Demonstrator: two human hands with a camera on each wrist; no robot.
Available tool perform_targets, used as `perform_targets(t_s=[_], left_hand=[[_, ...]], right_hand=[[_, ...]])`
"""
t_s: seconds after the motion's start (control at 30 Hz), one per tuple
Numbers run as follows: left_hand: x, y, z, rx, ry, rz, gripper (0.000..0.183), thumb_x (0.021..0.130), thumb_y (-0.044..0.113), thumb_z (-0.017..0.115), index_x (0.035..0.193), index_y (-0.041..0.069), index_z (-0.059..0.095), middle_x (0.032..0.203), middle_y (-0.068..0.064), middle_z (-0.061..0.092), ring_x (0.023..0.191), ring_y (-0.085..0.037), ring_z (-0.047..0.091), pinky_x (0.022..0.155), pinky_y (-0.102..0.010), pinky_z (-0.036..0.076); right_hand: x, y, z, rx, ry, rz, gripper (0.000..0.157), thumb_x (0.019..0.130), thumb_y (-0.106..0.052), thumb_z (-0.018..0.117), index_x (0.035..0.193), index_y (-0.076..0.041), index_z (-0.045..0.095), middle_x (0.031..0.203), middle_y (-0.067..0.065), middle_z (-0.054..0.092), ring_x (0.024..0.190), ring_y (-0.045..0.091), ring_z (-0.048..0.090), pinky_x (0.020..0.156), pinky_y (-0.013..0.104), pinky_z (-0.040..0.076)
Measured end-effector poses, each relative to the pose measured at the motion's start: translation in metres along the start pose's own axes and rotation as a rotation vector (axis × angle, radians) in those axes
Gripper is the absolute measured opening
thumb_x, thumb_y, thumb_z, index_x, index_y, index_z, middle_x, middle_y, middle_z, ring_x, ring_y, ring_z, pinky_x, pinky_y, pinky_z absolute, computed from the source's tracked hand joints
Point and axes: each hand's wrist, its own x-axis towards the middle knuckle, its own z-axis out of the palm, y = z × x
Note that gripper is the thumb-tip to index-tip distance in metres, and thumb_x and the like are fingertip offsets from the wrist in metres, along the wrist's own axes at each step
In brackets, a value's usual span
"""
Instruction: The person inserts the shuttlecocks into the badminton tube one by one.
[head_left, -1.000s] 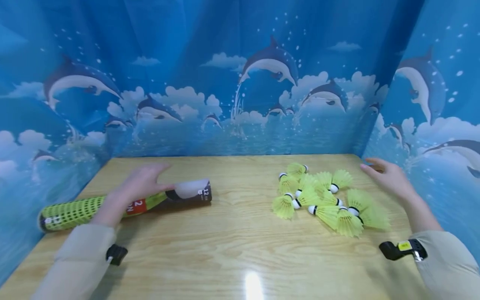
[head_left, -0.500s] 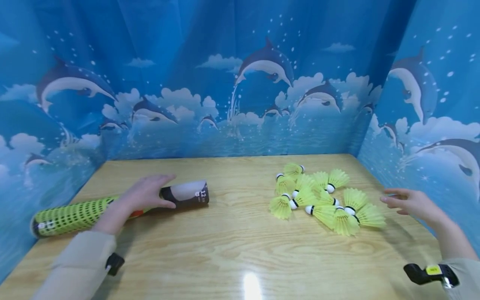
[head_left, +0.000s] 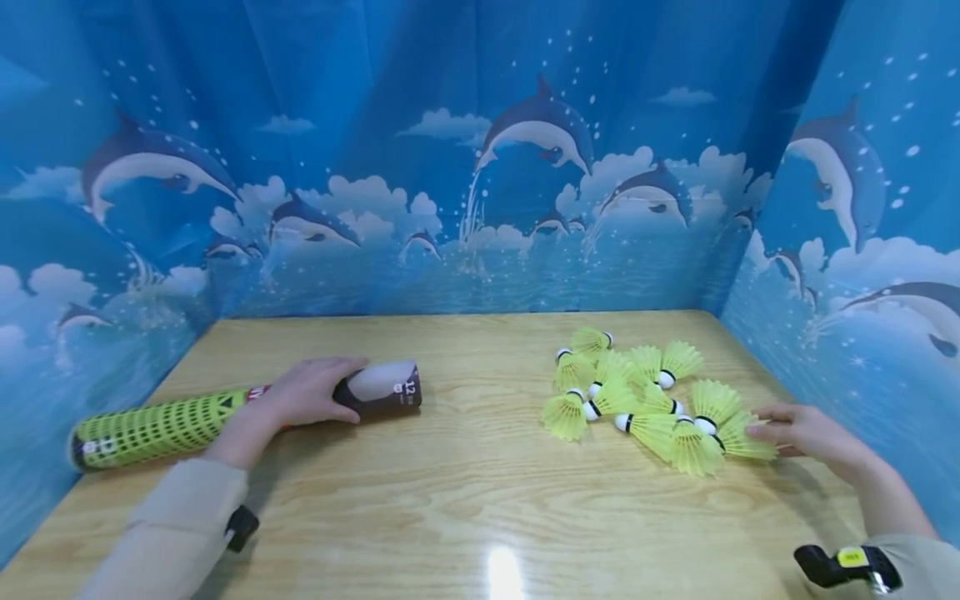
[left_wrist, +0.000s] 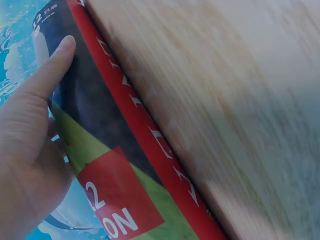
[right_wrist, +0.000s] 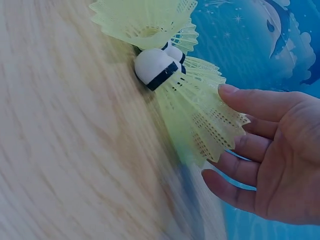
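Note:
On the left of the table a long shuttlecock tube [head_left: 161, 429] lies on its side, green mesh print at one end and a dark "12" label at the other. My left hand [head_left: 307, 392] holds it from above; in the left wrist view the thumb [left_wrist: 64, 50] lies along the tube and the other fingers go behind it. At the right, my right hand [head_left: 806, 437] is at the skirt of the outermost yellow shuttlecock [head_left: 750, 442]. Its thumb [right_wrist: 230, 91] touches the skirt's edge and the loosely bent fingers reach behind. That shuttlecock still rests among the others.
Several more yellow shuttlecocks [head_left: 693, 450] with white heads lie in a loose heap on the right of the wooden table [head_left: 465, 467]. A blue dolphin-print curtain [head_left: 420, 150] borders the table at the back and both sides.
My right hand swung outward to the right, then came down and in to the outermost shuttlecock. My left hand slid along the tube toward its dark end and settled there.

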Motion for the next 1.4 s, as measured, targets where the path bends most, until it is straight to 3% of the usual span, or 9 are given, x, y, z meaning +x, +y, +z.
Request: perform_targets(t_s=[0.17,0.43,0.57,0.7,0.83,1.0,1.13,1.4], left_hand=[[0.000,0.002,0.000,-0.011,-0.027,-0.022,0.083,0.071,0.041,0.078,0.137,0.004,0.043,0.132,-0.020,0.049,0.120,-0.039,0.045,0.098,-0.057,0.034],[0.001,0.007,-0.002,-0.018,-0.041,-0.029,0.081,0.071,0.036,0.079,0.137,0.004,0.043,0.131,-0.021,0.049,0.119,-0.039,0.046,0.097,-0.055,0.037],[0.001,0.009,-0.003,-0.017,-0.042,-0.020,0.080,0.072,0.035,0.079,0.137,0.004,0.044,0.130,-0.022,0.050,0.118,-0.039,0.047,0.096,-0.055,0.037],[-0.001,0.010,-0.004,-0.024,-0.037,-0.020,0.079,0.072,0.034,0.079,0.137,0.004,0.044,0.130,-0.021,0.050,0.117,-0.039,0.047,0.096,-0.055,0.038],[-0.001,0.010,-0.005,-0.032,-0.012,-0.028,0.080,0.073,0.035,0.079,0.138,0.006,0.043,0.129,-0.020,0.051,0.116,-0.038,0.049,0.095,-0.055,0.039],[0.000,0.013,-0.011,-0.019,0.031,-0.031,0.080,0.073,0.035,0.079,0.138,0.006,0.043,0.128,-0.019,0.052,0.114,-0.037,0.050,0.093,-0.056,0.040],[-0.001,0.016,-0.015,-0.011,0.057,-0.014,0.080,0.072,0.034,0.079,0.138,0.005,0.043,0.127,-0.019,0.053,0.113,-0.037,0.051,0.092,-0.056,0.040],[-0.001,0.024,-0.020,-0.008,0.075,-0.013,0.081,0.072,0.034,0.079,0.138,0.005,0.043,0.127,-0.020,0.053,0.113,-0.037,0.051,0.092,-0.055,0.041]], right_hand=[[0.000,-0.002,0.001,-0.028,0.002,0.030,0.074,0.096,-0.029,0.051,0.129,0.029,0.020,0.130,0.048,0.023,0.111,0.052,0.044,0.081,0.045,0.052],[-0.006,0.001,-0.009,-0.013,-0.003,0.057,0.069,0.098,-0.030,0.045,0.129,0.027,0.022,0.132,0.048,0.016,0.115,0.055,0.038,0.083,0.046,0.050],[-0.010,0.002,-0.016,-0.010,0.023,0.079,0.062,0.098,-0.031,0.047,0.127,0.022,0.035,0.127,0.043,0.033,0.108,0.047,0.049,0.082,0.045,0.051],[-0.012,0.000,-0.022,-0.016,0.061,0.094,0.054,0.097,-0.033,0.049,0.120,0.016,0.047,0.111,0.024,0.056,0.096,0.028,0.058,0.080,0.046,0.051],[-0.012,-0.006,-0.026,-0.039,0.090,0.094,0.049,0.096,-0.034,0.049,0.114,0.011,0.052,0.101,0.009,0.060,0.087,0.015,0.056,0.077,0.047,0.050],[-0.011,-0.019,-0.027,-0.057,0.140,0.094,0.053,0.095,-0.042,0.049,0.114,0.007,0.052,0.099,0.007,0.058,0.085,0.015,0.052,0.072,0.043,0.048],[-0.009,-0.034,-0.022,-0.061,0.166,0.068,0.055,0.094,-0.046,0.048,0.116,0.004,0.052,0.099,0.008,0.055,0.086,0.017,0.050,0.070,0.039,0.046],[-0.002,-0.065,-0.016,-0.014,0.192,-0.059,0.045,0.094,-0.041,0.050,0.112,0.001,0.053,0.093,0.007,0.052,0.078,0.017,0.046,0.065,0.035,0.043]])
